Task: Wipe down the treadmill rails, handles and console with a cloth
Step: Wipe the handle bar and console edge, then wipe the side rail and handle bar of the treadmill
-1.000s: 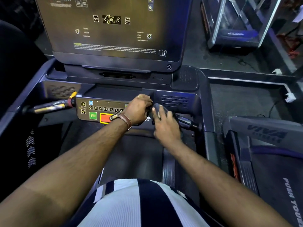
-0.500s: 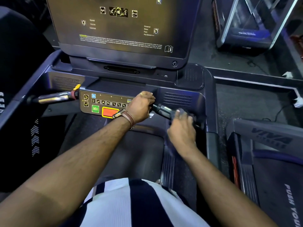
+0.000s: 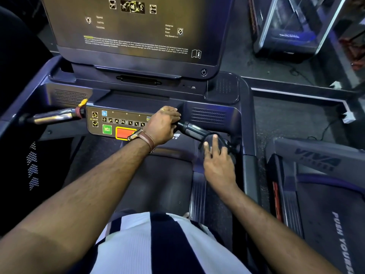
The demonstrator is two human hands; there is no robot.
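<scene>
Now left hand (image 3: 165,125) curled round right handle (image 3: 193,130); right hand (image 3: 217,161) flat, pressing one cloth (image 3: 224,142) onto it

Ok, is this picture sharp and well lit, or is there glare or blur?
In the head view the light is dim and bluish; the chrome handle carries a bright glare streak; the small print on the console screen is too soft to read; the right hand and the dark cloth under it are slightly blurred, the left hand gripping the black handle sharper.
</scene>
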